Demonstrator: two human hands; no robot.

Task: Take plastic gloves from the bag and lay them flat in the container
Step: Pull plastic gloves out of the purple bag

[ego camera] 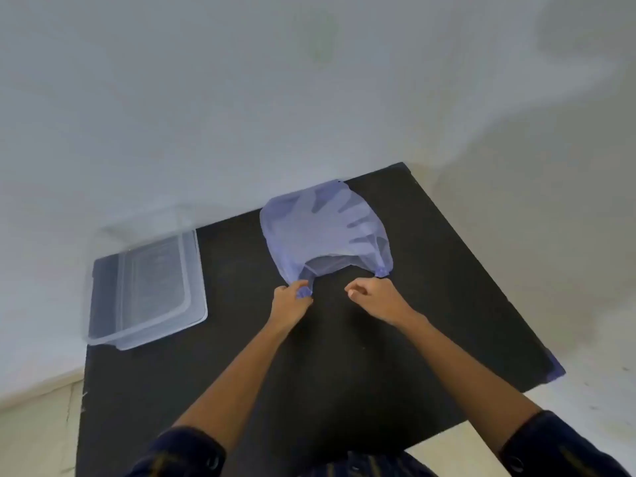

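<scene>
The plastic gloves [339,218] lay inside the bag [323,228], a thin bluish carrier bag resting flat on the black table [344,366], toward its far edge. Their pale finger shapes showed through the film, spread toward the right side of the bag. The bag's mouth faced the person, sagging partly open between its two handle loops.

The left hand [290,302] had its fingers [302,291] pinched on the left handle loop, holding it just off the table. The right hand [373,297] sat just short of the right handle loop, its fingers loosely curled and holding nothing that could be seen; whether a fingertip touched the loop was hard to tell.

The step in hand looked like the opening of the bag, with no glove yet drawn out. The next move would likely call for the right hand to take the other loop or slip into the mouth, while the left kept the opening spread, so that a single glove could be pinched free.

The clear plastic container [148,287] stood well apart to the left, near the table's left edge, open at the top, and no glove could be made out in it. A glove would have to be carried across the bare stretch of table and smoothed flat there.
</scene>
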